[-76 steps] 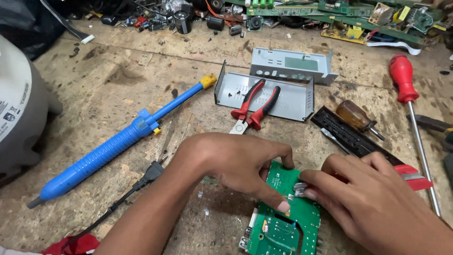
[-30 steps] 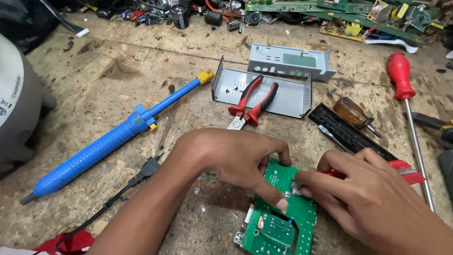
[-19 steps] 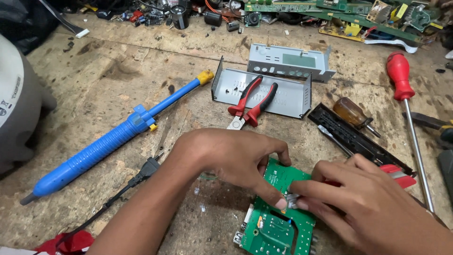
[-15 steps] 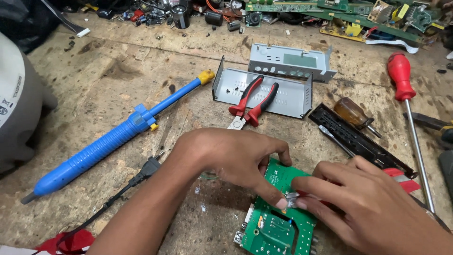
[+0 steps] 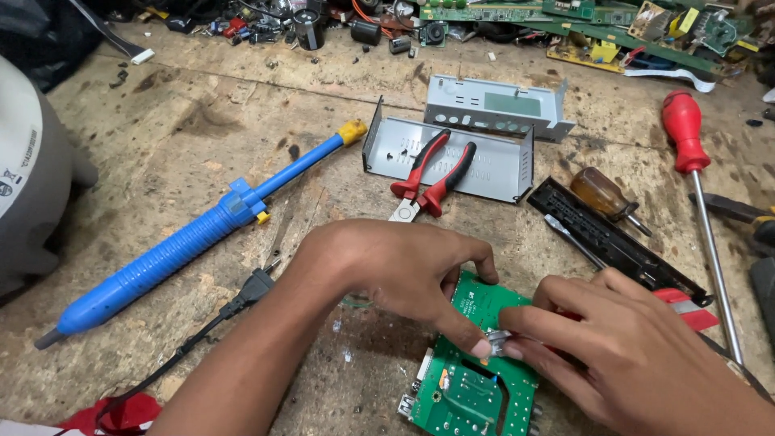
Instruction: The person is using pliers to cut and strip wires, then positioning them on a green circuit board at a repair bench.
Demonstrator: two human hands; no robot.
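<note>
While left hand (image 5: pixel 387 266) thumb and right hand (image 5: pixel 622 355) fingertips pinch a small silvery part (image 5: pixel 498 342) between them, green circuit board (image 5: pixel 476 387) lies right under both, red pliers (image 5: pixel 428 173) beyond the knuckles, blue solder sucker (image 5: pixel 194 234) well off left.

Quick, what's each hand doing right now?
Left hand: pressed down on the green circuit board.
Right hand: pinching a small silver part on the board.
</note>
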